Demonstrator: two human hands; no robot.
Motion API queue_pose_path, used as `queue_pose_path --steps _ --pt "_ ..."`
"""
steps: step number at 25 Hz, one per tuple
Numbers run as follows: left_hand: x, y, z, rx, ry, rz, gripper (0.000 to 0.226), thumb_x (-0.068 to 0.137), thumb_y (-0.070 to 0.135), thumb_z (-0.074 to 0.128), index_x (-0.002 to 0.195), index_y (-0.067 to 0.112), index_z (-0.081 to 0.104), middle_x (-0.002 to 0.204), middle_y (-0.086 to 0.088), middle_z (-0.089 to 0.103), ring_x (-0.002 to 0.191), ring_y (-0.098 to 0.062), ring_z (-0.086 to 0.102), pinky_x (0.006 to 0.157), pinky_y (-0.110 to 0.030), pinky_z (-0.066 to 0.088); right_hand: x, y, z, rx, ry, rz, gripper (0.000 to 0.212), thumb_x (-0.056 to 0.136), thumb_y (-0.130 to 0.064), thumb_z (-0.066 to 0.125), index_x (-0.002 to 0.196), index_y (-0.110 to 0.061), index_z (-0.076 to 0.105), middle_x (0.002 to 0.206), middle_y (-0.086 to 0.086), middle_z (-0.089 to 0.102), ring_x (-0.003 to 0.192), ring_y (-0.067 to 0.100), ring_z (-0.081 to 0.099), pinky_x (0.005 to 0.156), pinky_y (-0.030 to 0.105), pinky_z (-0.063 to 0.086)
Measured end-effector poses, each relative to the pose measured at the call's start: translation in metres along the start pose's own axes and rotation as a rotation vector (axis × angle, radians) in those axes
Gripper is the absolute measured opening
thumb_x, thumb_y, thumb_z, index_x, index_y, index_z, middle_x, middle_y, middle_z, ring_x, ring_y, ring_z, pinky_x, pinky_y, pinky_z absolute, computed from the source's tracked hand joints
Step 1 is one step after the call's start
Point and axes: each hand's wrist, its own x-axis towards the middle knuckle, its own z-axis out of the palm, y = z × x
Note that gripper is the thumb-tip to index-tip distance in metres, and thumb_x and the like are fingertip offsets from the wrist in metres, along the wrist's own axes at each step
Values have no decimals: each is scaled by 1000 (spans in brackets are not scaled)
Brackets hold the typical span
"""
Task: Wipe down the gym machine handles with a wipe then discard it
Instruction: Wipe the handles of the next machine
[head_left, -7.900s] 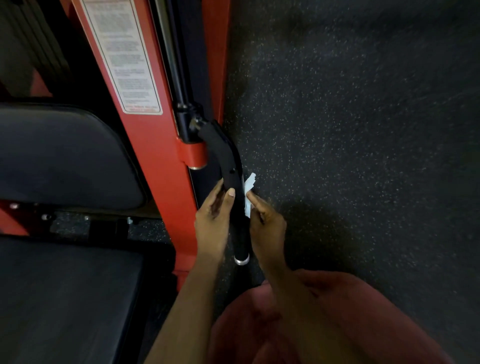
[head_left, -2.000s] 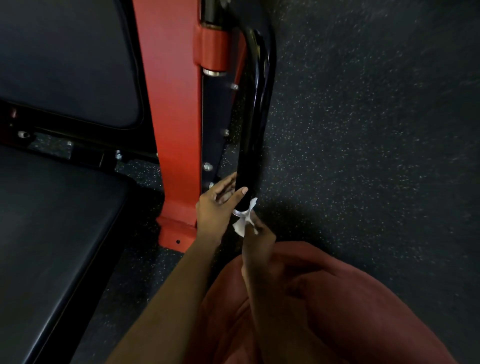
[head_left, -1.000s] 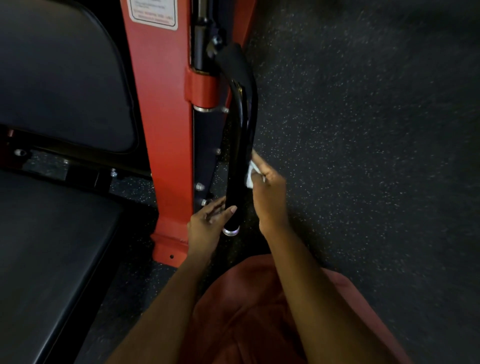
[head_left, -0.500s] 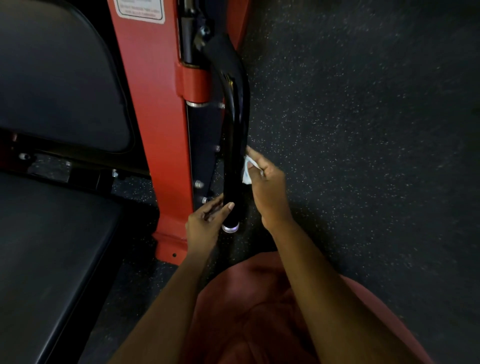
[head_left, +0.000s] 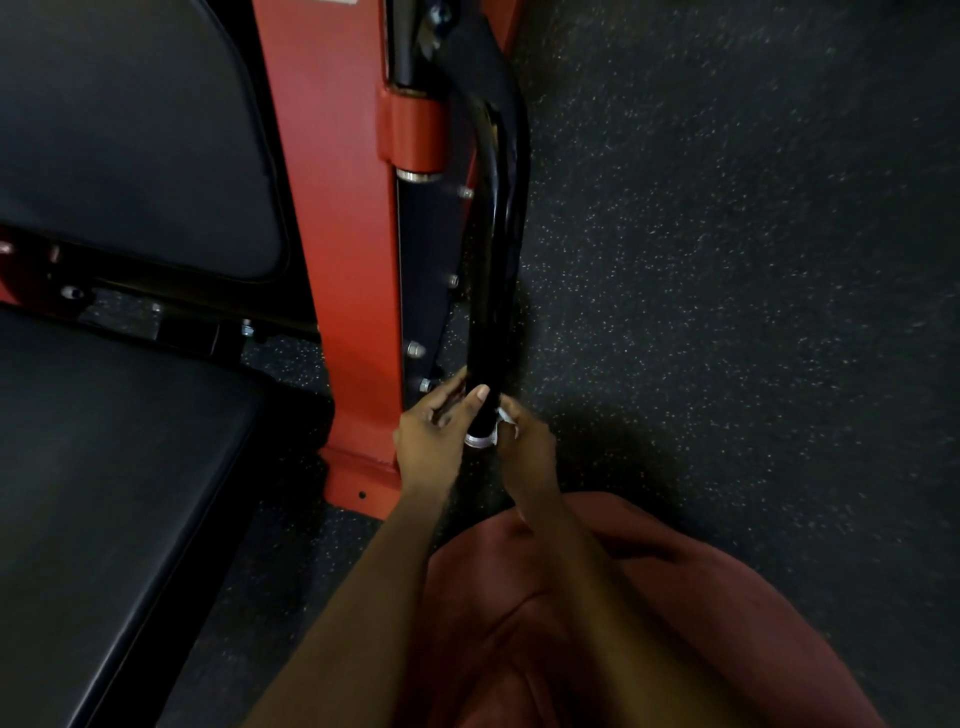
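Head view, looking down along the black tubular handle (head_left: 491, 291) of a red-framed gym machine. The handle runs close beside the red upright (head_left: 343, 260), and the narrow gap between them shows a dark panel and several bolt heads (head_left: 414, 349). The handle's upper end bends left toward a pivot above a red collar (head_left: 413, 130). Its free lower end finishes in a chrome cap (head_left: 479, 440).

The left hand (head_left: 431, 441) grips the lowest part of the handle from the left, with the fingers curled behind the tube and the thumb laid across its front just above the cap. The right hand (head_left: 524, 447) pinches a small white wipe (head_left: 504, 415) and presses it against the handle's right edge at about the same height (only a crumpled corner of the wipe shows between fingers and tube). The two hands meet at the handle's end and touch it from opposite sides.

To the right of the handle, the speckled rubber floor (head_left: 727, 260) lies open as far as the view reaches. To the left, the upright's foot stands on the floor. Beyond it a black seat pad (head_left: 104, 467) and back pad (head_left: 130, 130) fill the space, their rounded edges separated by a dark bracket. A red garment (head_left: 649, 623) covers the person's lap at the bottom, beneath both forearms.
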Motion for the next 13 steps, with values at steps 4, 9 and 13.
queue_pose_path --steps 4,9,13 --pt "-5 5 2 -15 13 -12 39 83 16 68 120 10 61 98 14 61 74 25 55 68 2 41 1 12 3 34 51 222 35 89 2 43 117 -6 61 116 11 64 110 24 58 87 20 42" --pt "-8 7 2 -13 14 -55 38 82 22 69 119 17 62 95 17 64 79 20 57 74 -2 45 -11 27 7 303 73 427 37 89 7 38 121 1 55 118 15 59 112 30 55 100 40 43" --pt "-11 10 -1 -23 -40 -109 40 85 24 65 124 19 58 119 1 64 106 -3 58 96 -22 44 -27 23 -2 359 89 392 34 88 10 38 116 5 57 113 16 60 103 26 57 97 32 45"
